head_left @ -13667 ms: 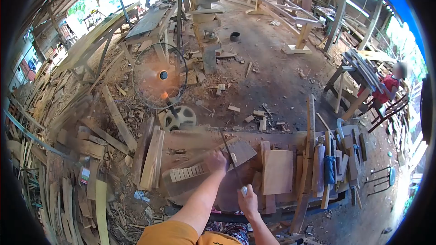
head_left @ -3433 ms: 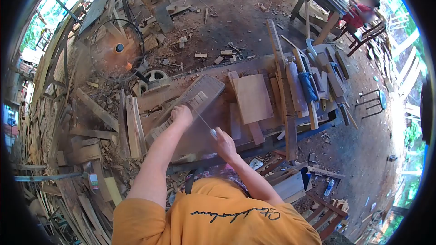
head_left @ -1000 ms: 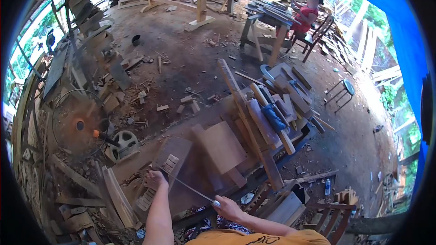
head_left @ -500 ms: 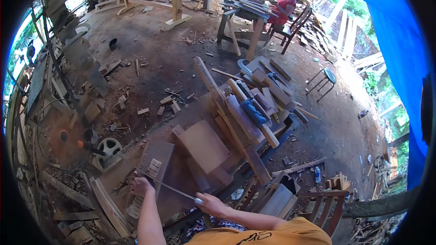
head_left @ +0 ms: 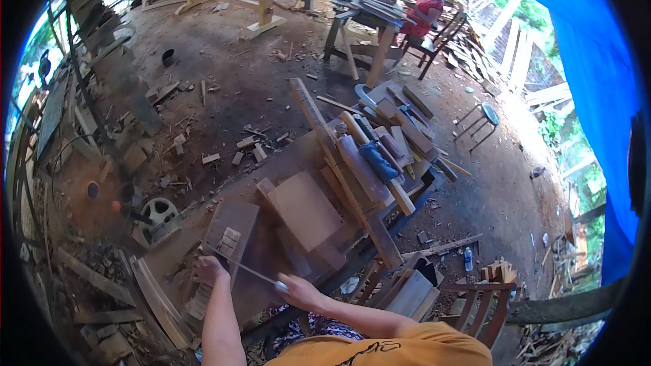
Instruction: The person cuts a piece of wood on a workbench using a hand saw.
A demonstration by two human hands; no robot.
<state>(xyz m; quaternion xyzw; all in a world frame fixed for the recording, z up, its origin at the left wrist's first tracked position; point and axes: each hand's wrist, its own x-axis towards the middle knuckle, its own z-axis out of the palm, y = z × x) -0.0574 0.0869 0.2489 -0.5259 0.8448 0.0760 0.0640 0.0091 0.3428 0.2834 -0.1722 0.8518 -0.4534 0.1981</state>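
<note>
A thin, pale strip (head_left: pixel 244 268) stretches between my two hands above the dusty workbench. My left hand (head_left: pixel 209 269) is closed on its left end, beside a row of small wooden blocks (head_left: pixel 228 244). The other end is in my right hand (head_left: pixel 298 291), closed round a small whitish piece. Whether the strip is a tape or a blade is too small to tell. Behind the hands lie a dark board (head_left: pixel 239 220) and a wide flat wooden panel (head_left: pixel 305 210).
Long beam (head_left: pixel 346 176) crosses the bench, with stacked tools and a blue cloth (head_left: pixel 378 161) beyond. A spoked wheel (head_left: pixel 160 211) stands left. A person in red (head_left: pixel 426 17) sits at a far table. A slatted chair (head_left: pixel 478 308) is near my right side.
My right hand has moved slightly left and up, closer to my left hand. The view has shifted a little. The seated person's head has turned or tilted slightly.
</note>
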